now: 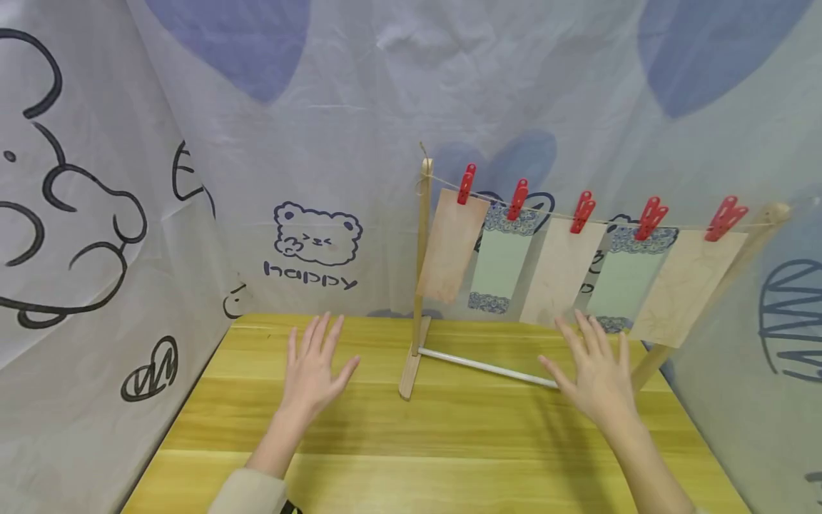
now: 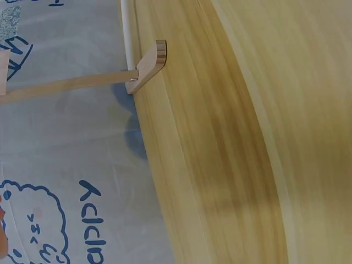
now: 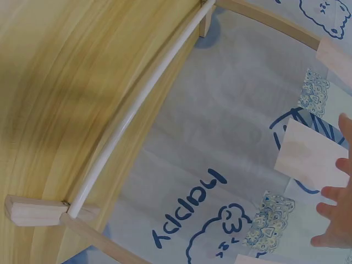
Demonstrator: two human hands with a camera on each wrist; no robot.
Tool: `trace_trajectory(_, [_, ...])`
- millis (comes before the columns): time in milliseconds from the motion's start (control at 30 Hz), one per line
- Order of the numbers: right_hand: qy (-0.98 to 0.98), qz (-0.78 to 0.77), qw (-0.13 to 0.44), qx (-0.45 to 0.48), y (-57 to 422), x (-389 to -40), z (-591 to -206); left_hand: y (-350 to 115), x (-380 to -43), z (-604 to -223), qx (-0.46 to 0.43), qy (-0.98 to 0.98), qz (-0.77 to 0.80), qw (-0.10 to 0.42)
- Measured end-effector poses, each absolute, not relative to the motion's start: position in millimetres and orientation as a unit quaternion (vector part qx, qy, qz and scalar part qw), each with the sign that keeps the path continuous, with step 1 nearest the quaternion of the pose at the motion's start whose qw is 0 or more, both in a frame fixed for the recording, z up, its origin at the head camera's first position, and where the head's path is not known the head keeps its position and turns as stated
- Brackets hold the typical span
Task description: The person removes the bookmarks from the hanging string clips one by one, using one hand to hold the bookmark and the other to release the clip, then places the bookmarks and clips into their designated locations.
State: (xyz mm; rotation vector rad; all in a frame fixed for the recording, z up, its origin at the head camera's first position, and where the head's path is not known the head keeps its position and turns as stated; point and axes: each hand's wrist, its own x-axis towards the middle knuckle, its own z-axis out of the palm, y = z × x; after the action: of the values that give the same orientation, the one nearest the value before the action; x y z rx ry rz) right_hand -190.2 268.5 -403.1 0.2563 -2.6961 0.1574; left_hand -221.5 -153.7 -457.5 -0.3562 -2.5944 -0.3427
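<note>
My left hand [image 1: 313,377] hovers over the left part of the wooden table [image 1: 359,471], fingers spread, holding nothing. In front of the right half of a wooden drying rack [image 1: 420,250], my right hand [image 1: 597,378] is also spread and holds nothing. A string across the rack carries several paper cards, some plain pinkish like the leftmost card [image 1: 452,246], others pale green with blue patterned ends like the second card [image 1: 502,260]. Red clothespins [image 1: 583,212] clip them to the string. In the right wrist view, fingertips [image 3: 333,212] show beside the cards; whether they touch is unclear.
A white rod [image 1: 488,368] joins the rack's two posts low down, near the table's back edge. The left post stands on a wooden foot [image 1: 414,360]. Behind and at both sides hangs a pale curtain [image 1: 321,157] with drawn figures.
</note>
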Motion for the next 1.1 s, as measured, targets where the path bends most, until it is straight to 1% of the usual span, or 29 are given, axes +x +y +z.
trace_trajectory(300, [-0.927, 0.080, 0.338, 0.143, 268, -201, -396, -140, -239, -453, -0.173, -0.899, -0.201, 0.349])
trace_trajectory(500, [-0.897, 0.089, 0.399, 0.169, 267, -211, -387, -130, -255, -454, -0.214, -0.848, -0.245, 0.419])
trace_trajectory(633, [-0.879, 0.089, 0.431, 0.183, 266, -216, -377, -124, -264, -454, -0.243, -0.815, -0.259, 0.458])
trace_trajectory(767, [-0.870, 0.090, 0.444, 0.196, 265, -221, -367, -118, -270, -451, -0.248, -0.809, -0.261, 0.464])
trace_trajectory(1100, [-0.845, 0.080, 0.481, 0.222, 258, -232, -337, -109, -285, -446, -0.247, -0.826, -0.251, 0.440])
